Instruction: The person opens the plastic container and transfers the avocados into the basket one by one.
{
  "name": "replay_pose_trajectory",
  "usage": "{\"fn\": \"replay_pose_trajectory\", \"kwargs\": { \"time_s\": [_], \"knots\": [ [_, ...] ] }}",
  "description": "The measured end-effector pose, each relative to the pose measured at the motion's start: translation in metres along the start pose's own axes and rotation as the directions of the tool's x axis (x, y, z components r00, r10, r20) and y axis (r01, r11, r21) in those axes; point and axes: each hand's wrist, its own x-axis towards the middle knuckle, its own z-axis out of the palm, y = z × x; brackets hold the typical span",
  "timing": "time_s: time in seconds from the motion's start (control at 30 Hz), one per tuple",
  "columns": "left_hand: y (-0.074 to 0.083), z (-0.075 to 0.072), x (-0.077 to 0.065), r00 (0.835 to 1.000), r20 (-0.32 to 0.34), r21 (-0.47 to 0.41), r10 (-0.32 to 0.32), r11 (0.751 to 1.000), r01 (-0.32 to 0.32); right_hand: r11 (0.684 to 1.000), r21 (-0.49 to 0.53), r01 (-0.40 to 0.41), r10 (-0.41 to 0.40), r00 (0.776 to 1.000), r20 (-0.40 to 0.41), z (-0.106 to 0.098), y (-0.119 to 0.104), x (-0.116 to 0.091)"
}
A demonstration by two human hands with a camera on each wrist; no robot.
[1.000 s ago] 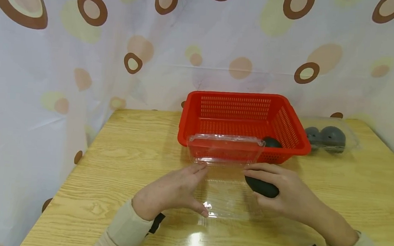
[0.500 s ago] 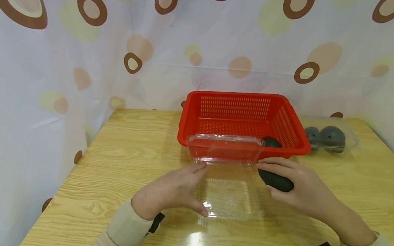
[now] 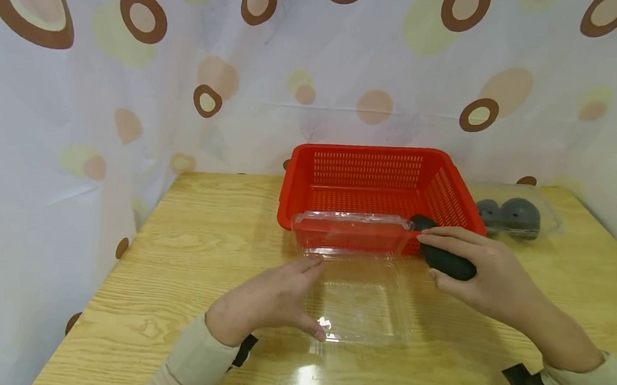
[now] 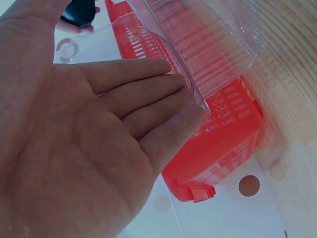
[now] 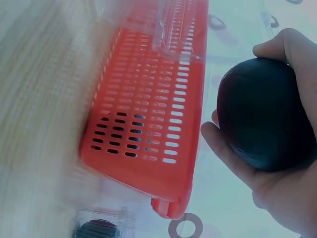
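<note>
My right hand [image 3: 497, 280] grips a smooth dark green thing [image 3: 450, 263] shaped like an avocado, thumb on one side and fingers on the other. It is raised near the basket's front right corner. In the right wrist view the dark thing fills the grasp beside the basket. A clear plastic clamshell box [image 3: 354, 308] lies with its lid [image 3: 351, 235] raised against the basket's front. My left hand [image 3: 273, 298] rests at the box's left edge, fingers straight and thumb spread; its bare palm shows in the left wrist view.
A red slotted basket [image 3: 368, 160] stands behind the clear box, with a similar dark thing [image 3: 422, 221] inside its front right corner. Right of it, another clear box [image 3: 548, 220] holds dark rounded things [image 3: 521, 214]. The wooden table [image 3: 208, 227] meets a patterned cloth [image 3: 269, 135] at the back.
My right hand has moved right and away from me with the dark avocado-shaped thing, from over the clear box to the basket's front right corner. The left hand has stayed in place.
</note>
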Motion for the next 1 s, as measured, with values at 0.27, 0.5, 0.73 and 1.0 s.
{"fn": "replay_pose_trajectory", "kwargs": {
  "time_s": [0.27,0.5,0.73,1.0],
  "knots": [
    [0.000,-0.002,-0.001,1.000,-0.011,0.000,0.003,1.000,-0.003,1.000,-0.013,-0.006,0.005,0.997,-0.075,-0.001,0.011,0.017],
    [0.000,-0.001,0.000,1.000,0.008,0.003,-0.004,1.000,0.004,0.999,-0.010,-0.031,0.029,0.992,-0.122,0.005,0.019,0.028],
    [-0.001,0.000,0.000,1.000,-0.010,0.004,0.009,1.000,-0.009,0.995,0.011,-0.103,0.103,0.991,-0.091,0.014,0.023,0.048],
    [-0.001,0.001,-0.001,1.000,-0.011,0.016,0.017,1.000,-0.016,0.993,0.060,-0.105,0.108,0.992,-0.061,0.029,0.028,0.066]
  ]
}}
